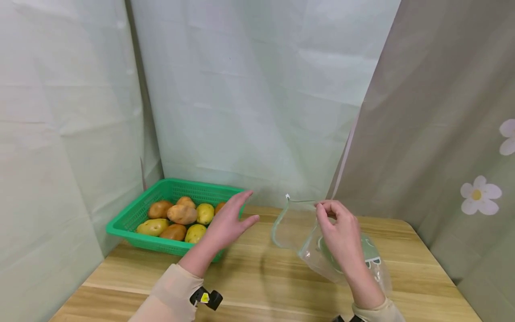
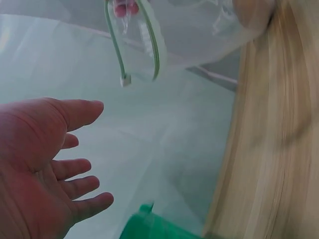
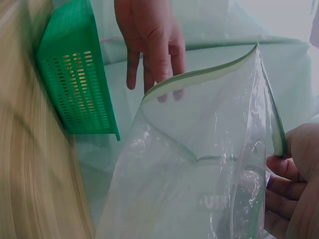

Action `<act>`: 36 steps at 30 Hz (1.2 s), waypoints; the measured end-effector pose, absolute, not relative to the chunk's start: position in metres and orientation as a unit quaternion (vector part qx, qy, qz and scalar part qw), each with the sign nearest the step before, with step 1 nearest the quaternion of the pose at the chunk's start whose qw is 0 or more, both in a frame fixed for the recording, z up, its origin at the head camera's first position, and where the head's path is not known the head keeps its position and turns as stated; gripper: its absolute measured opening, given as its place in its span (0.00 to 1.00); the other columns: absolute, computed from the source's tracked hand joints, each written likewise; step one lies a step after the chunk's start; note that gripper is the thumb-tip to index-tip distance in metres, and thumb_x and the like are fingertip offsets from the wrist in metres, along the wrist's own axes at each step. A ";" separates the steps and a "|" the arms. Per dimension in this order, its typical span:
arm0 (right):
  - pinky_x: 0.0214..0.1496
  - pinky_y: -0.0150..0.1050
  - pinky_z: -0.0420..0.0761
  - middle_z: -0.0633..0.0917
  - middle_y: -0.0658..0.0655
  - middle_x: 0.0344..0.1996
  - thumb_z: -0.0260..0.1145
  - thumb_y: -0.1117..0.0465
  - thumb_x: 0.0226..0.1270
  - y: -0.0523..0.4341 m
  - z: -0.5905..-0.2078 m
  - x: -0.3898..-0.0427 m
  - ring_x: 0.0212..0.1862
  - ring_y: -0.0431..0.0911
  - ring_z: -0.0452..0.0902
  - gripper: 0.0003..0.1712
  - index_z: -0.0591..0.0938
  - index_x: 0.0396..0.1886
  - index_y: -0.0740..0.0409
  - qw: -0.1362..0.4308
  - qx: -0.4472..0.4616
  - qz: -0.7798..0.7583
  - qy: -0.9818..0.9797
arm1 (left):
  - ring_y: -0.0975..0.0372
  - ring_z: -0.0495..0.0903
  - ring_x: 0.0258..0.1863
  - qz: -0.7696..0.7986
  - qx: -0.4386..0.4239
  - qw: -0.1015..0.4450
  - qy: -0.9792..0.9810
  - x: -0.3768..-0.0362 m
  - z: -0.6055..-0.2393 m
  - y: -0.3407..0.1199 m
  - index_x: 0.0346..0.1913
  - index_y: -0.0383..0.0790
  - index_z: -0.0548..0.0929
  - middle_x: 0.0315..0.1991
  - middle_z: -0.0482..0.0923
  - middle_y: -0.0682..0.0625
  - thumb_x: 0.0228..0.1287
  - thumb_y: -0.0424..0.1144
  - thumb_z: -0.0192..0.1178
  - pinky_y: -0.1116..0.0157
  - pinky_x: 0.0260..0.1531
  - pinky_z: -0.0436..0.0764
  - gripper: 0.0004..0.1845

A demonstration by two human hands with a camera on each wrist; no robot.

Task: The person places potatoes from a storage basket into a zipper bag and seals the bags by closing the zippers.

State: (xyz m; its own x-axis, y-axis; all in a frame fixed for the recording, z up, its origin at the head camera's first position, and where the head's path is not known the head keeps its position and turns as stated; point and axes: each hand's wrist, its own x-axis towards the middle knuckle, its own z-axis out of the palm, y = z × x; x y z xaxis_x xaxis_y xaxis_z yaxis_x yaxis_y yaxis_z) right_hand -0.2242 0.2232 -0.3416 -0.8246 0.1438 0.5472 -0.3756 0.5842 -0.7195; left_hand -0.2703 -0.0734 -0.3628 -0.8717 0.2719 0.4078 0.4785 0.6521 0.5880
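Right of centre on the table (image 1: 257,286), a clear zip bag (image 1: 293,232) is pinched at its rim by the right hand (image 1: 342,232), mouth gaping leftward. Left hand (image 1: 227,223), fingers spread and empty, is held just left of that mouth, beside the green basket (image 1: 120,226) of potatoes (image 1: 182,213).

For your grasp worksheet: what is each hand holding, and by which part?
Right hand pinches the clear zip bag at its mouth rim; left hand holds nothing.

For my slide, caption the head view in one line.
Right hand pinches the rim of an open clear zip bag while the open left hand hovers beside a green basket of potatoes.
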 end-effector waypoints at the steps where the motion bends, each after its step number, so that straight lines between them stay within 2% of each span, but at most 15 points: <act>1: 0.61 0.56 0.87 0.92 0.56 0.52 0.66 0.60 0.84 0.223 -0.342 -0.224 0.54 0.53 0.88 0.13 0.85 0.34 0.58 0.288 0.069 0.451 -0.842 | 0.41 0.67 0.81 -0.360 -0.204 0.143 -0.899 -0.271 -0.363 -0.076 0.85 0.38 0.67 0.83 0.65 0.36 0.78 0.45 0.72 0.38 0.76 0.69 0.41; 14: 0.60 0.52 0.86 0.92 0.55 0.53 0.66 0.59 0.84 0.220 -0.342 -0.226 0.54 0.51 0.88 0.13 0.86 0.34 0.57 0.289 0.068 0.447 -0.844 | 0.37 0.65 0.80 -0.323 -0.183 0.144 -0.918 -0.296 -0.372 -0.103 0.84 0.32 0.66 0.82 0.65 0.32 0.81 0.46 0.69 0.37 0.76 0.69 0.40; 21: 0.59 0.52 0.86 0.92 0.53 0.53 0.66 0.58 0.84 0.218 -0.343 -0.227 0.54 0.50 0.88 0.13 0.87 0.35 0.57 0.289 0.065 0.443 -0.846 | 0.35 0.64 0.80 -0.311 -0.176 0.132 -0.925 -0.309 -0.370 -0.116 0.85 0.30 0.64 0.81 0.64 0.30 0.82 0.42 0.67 0.35 0.75 0.68 0.39; 26: 0.60 0.56 0.87 0.92 0.54 0.52 0.66 0.59 0.84 0.217 -0.343 -0.228 0.53 0.51 0.88 0.12 0.86 0.35 0.56 0.292 0.069 0.447 -0.843 | 0.34 0.64 0.80 -0.294 -0.169 0.128 -0.932 -0.321 -0.369 -0.123 0.84 0.28 0.64 0.81 0.65 0.28 0.83 0.41 0.65 0.36 0.76 0.68 0.38; 36: 0.61 0.56 0.87 0.92 0.55 0.52 0.67 0.58 0.84 0.215 -0.343 -0.230 0.54 0.52 0.87 0.13 0.85 0.34 0.56 0.292 0.072 0.451 -0.840 | 0.33 0.65 0.79 -0.269 -0.154 0.105 -0.945 -0.342 -0.374 -0.136 0.84 0.26 0.63 0.80 0.65 0.26 0.79 0.39 0.68 0.36 0.76 0.68 0.40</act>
State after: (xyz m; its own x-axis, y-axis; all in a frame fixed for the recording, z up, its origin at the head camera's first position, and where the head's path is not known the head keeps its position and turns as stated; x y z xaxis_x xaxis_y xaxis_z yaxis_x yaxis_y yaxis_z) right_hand -0.2296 0.2147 -0.3432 -0.8190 0.1428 0.5558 -0.3839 0.5836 -0.7156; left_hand -0.3424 -0.1360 -0.3742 -0.9306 0.2337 0.2817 0.3471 0.8077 0.4766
